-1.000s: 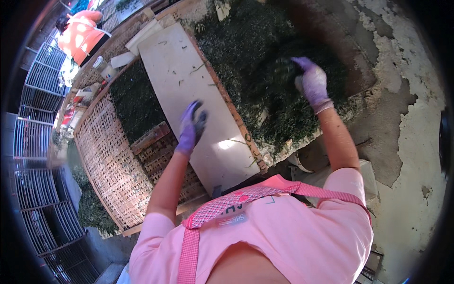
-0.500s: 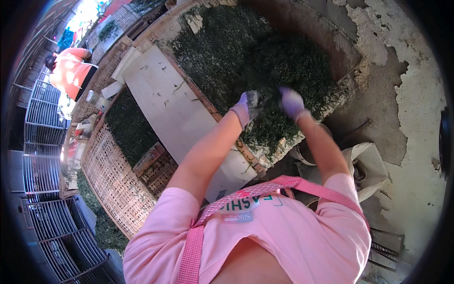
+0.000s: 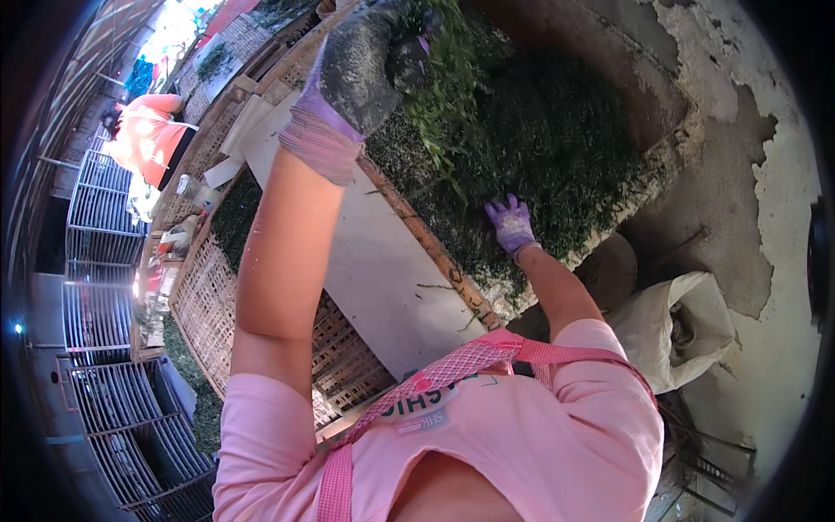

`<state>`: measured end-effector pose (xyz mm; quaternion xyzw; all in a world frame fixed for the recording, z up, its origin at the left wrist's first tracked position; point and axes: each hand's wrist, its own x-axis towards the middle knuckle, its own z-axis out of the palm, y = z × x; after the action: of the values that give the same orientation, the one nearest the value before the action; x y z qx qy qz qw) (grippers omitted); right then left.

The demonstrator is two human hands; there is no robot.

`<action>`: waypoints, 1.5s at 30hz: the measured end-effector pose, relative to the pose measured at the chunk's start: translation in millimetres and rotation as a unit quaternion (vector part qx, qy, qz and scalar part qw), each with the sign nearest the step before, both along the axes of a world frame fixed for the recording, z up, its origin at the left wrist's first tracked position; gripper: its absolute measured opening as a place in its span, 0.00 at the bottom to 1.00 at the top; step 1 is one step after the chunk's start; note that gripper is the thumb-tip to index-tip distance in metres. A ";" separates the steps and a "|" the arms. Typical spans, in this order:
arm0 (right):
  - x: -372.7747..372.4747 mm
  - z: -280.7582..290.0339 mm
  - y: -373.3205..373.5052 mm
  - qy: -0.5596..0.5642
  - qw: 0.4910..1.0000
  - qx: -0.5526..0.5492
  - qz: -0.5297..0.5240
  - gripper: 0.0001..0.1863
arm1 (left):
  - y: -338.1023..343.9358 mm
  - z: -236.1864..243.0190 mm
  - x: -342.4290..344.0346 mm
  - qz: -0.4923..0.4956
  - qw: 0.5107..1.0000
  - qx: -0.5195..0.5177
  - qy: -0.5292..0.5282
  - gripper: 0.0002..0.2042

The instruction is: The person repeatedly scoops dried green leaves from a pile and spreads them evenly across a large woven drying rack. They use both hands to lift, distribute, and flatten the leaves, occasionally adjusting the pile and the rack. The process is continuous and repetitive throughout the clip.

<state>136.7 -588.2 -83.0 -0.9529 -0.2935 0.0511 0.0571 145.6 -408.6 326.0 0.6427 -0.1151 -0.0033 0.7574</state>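
My left hand [image 3: 352, 74], in a purple glove with a dark grey palm, is raised close to the camera. Its fingers curl round a bunch of thin green leaves [image 3: 444, 83], whose strands hang down from it. Part of the grip is lost at the dark upper edge. Lower and to the right, my right hand [image 3: 511, 224], in a purple glove soiled with pale dust, has its fingers spread. It rests on a thick heap of dark green leaves [image 3: 557, 130] in a wide trough with a crusted rim.
A pale board [image 3: 383, 252] lies along the trough's left side, beside a woven bamboo tray [image 3: 204, 291]. Metal racks [image 3: 109, 244] stand at far left, near a person in an orange top [image 3: 152, 135]. At right are a white sack [image 3: 661, 331] and a peeling wall [image 3: 783, 104].
My left hand has risen from the heap toward the camera and up-left, with leaves in it. My right hand has moved down and left, and its fingers are now spread on the leaves.
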 end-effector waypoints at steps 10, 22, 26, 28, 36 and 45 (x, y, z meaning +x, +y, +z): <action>43.2 210.8 -0.1 -0.062 0.938 0.330 0.086 0.15 | 58.5 -143.8 -33.9 0.000 0.970 -0.163 0.178 0.19; 50.2 244.1 -2.7 -0.246 0.886 0.385 0.084 0.29 | -39.6 -250.5 -7.0 -0.106 0.936 -0.267 0.206 0.14; -29.7 100.2 -41.6 -0.091 0.994 0.049 0.033 0.40 | -15.4 -283.9 1.3 -0.127 0.871 -0.359 0.310 0.15; -31.0 64.5 -41.5 -0.098 0.975 0.188 -0.070 0.39 | -31.1 -277.3 8.3 0.056 0.925 -0.243 0.287 0.17; -61.1 76.7 -19.4 0.027 0.991 0.113 -0.061 0.36 | -17.3 -220.2 -3.2 0.059 0.903 -0.242 0.349 0.17; 13.3 101.2 58.7 -0.183 0.949 0.253 0.051 0.09 | 71.5 -71.1 -5.1 -0.035 0.963 -0.067 0.260 0.12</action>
<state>150.0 -529.5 18.2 -0.8837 -0.3505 -0.1974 0.2392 140.5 -337.1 254.8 0.5634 0.0632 -0.1889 0.8018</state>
